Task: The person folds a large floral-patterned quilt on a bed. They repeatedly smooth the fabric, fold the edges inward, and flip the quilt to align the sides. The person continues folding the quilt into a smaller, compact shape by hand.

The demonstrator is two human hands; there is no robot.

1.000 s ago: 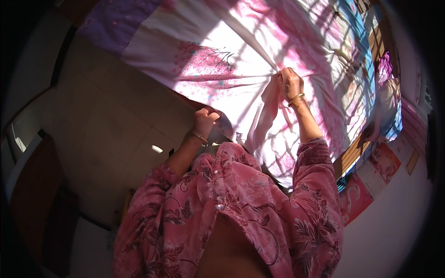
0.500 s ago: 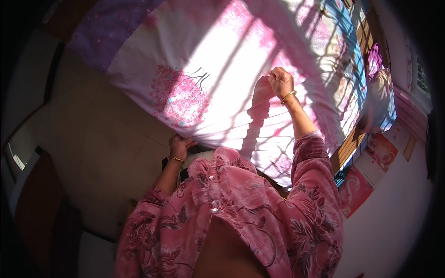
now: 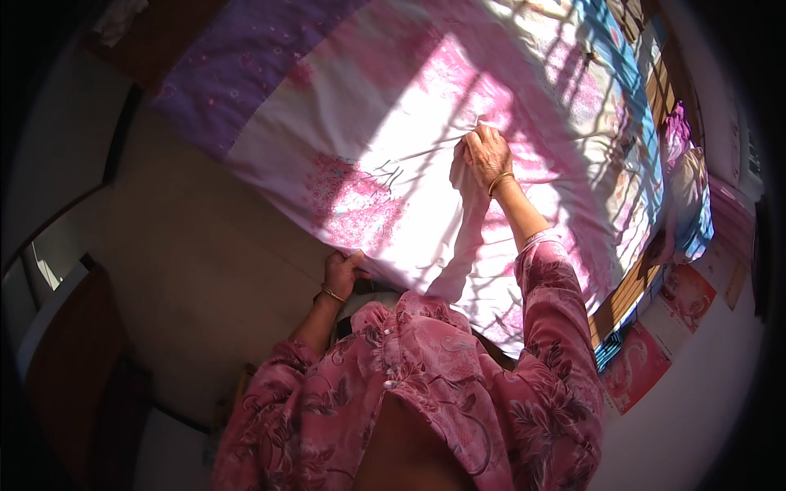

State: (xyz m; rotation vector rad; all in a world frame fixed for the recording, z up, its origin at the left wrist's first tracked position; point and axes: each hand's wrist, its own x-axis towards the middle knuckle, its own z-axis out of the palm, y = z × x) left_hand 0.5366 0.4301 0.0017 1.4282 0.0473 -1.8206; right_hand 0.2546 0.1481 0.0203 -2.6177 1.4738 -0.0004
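A white and pink quilt (image 3: 352, 127) with a printed pink tree and a purple end is spread over the bed. At its near edge my left hand (image 3: 345, 272) is closed on the quilt's border, thumb on top; the fingers beneath are partly hidden. Farther up and to the right, my right hand (image 3: 489, 155) pinches the quilt's upper surface in the sunlit patch. Creases run out from its fingertips. Each wrist wears a gold-coloured bangle.
Blue floral bedding (image 3: 622, 57) lies along the right side. Cloths (image 3: 684, 192) hang by the wooden bed edge (image 3: 626, 303). Red posters (image 3: 639, 368) are on the right wall. Tiled floor (image 3: 196, 262) stretches at the left, beside a brown wooden piece of furniture (image 3: 74, 352).
My right hand has come down onto the quilt and gathered its fabric, raising creases. My left hand still holds the edge. The whole view has shifted slightly.
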